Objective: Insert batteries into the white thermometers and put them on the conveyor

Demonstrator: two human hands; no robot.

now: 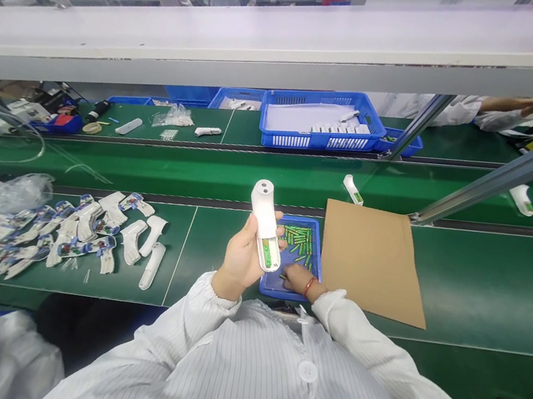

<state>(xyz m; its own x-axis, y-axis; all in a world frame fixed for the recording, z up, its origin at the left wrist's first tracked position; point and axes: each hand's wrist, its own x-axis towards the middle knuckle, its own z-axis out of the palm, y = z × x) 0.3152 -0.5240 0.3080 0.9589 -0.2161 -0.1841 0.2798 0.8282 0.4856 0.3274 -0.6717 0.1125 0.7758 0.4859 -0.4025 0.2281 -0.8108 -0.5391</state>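
Observation:
My left hand (pixel 243 255) is wrapped round a white handheld thermometer (pixel 264 224), held upright with its open battery bay showing a green cell. My right hand (pixel 295 277) reaches into a small blue tray (pixel 317 257) of several green batteries (pixel 299 238). Its fingers are curled down among the batteries, and what they pinch is hidden. A red band sits on that wrist. Both sleeves are white striped cloth.
A pile of white thermometers (pixel 90 229) lies at the left on the green bench. A brown cardboard sheet (pixel 371 260) lies right of the tray. One thermometer (pixel 353 189) rides the belt behind. Blue baskets (pixel 319 123) stand further back. A slanted metal post (pixel 502 179) crosses at the right.

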